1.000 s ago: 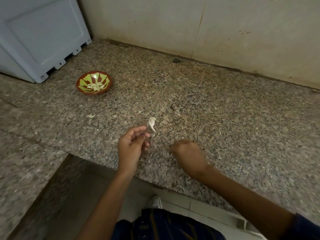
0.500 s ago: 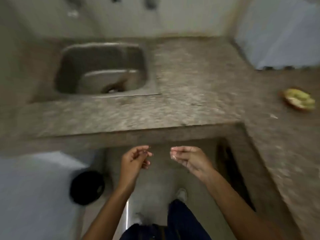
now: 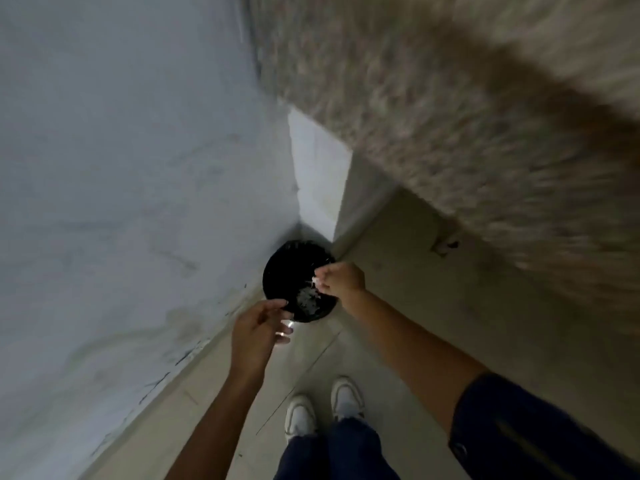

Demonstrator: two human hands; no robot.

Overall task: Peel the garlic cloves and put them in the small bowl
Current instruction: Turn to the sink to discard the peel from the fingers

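The small bowl and the garlic cloves are out of view. My right hand hangs over a black round bin on the floor, fingers pinched on small white bits of garlic peel. More pale peel scraps lie inside the bin. My left hand hovers at the bin's near rim, seen from its back with fingers loosely curled. Whether it holds anything is hidden.
The bin stands in a corner between a pale blue wall and a white cabinet side. The blurred granite counter overhangs at the upper right. My white shoes stand on the tiled floor.
The view has swung from the counter, past the sink, down to the floor corner. Both hands have left the counter and now reach over the black bin.
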